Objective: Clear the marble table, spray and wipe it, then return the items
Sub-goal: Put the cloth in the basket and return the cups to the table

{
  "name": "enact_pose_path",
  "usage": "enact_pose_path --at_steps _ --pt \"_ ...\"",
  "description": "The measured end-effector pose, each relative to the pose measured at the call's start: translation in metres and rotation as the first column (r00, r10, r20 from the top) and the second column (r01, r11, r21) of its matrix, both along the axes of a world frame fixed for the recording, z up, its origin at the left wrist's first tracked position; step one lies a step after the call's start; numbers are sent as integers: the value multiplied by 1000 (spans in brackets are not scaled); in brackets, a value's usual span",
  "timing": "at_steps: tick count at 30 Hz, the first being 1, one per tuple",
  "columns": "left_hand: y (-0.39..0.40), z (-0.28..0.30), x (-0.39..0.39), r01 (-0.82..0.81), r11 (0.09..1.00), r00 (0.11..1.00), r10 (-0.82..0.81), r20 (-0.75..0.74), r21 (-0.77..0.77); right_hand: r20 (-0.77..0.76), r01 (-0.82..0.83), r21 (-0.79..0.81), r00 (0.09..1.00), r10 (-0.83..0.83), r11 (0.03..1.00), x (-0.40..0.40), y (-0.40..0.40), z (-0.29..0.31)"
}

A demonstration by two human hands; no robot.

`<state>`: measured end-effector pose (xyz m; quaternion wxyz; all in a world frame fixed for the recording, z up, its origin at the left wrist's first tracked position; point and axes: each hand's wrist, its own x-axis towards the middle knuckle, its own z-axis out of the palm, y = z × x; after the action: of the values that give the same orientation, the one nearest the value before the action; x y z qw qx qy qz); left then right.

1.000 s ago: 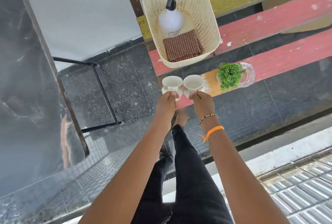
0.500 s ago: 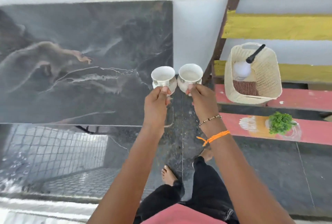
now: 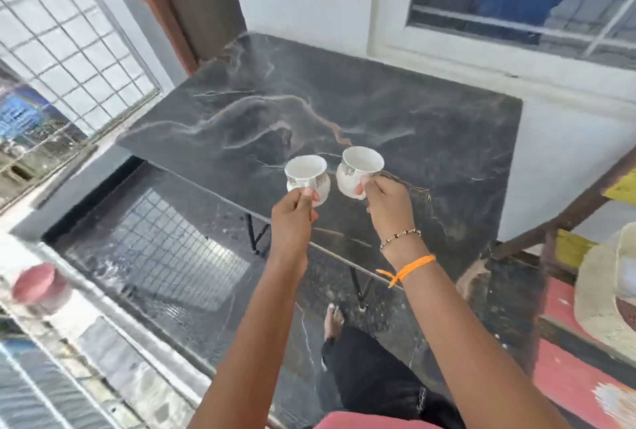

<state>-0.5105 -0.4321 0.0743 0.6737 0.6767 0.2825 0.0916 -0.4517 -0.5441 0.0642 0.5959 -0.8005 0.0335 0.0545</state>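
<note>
Cups, two white ones with gold motifs, hang in the air above the near edge of the dark marble desk, touching neither it nor each other. The left hand pinches the left cup with curled fingers; the right hand grips the right cup likewise. A cream basket sits on a red bench at right.

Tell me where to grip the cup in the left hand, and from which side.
Grip the left cup at its handle, from the side nearest the person. It is held upright with the handle turned back toward the left hand, whose thumb and fingers already pinch it there. The round, bulging body looks harder to pinch securely.
</note>
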Motion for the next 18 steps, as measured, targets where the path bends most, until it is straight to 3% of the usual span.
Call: enact_pose_path --at_steps 7,18 --pt "96 0 45 -64 998 998 63 27 27 17 -82 -55 996 83 995 47 103 -6" --pt "231 1 157 44 993 999 -47 21 110 18 -39 -67 999 40 997 162 232 -1"
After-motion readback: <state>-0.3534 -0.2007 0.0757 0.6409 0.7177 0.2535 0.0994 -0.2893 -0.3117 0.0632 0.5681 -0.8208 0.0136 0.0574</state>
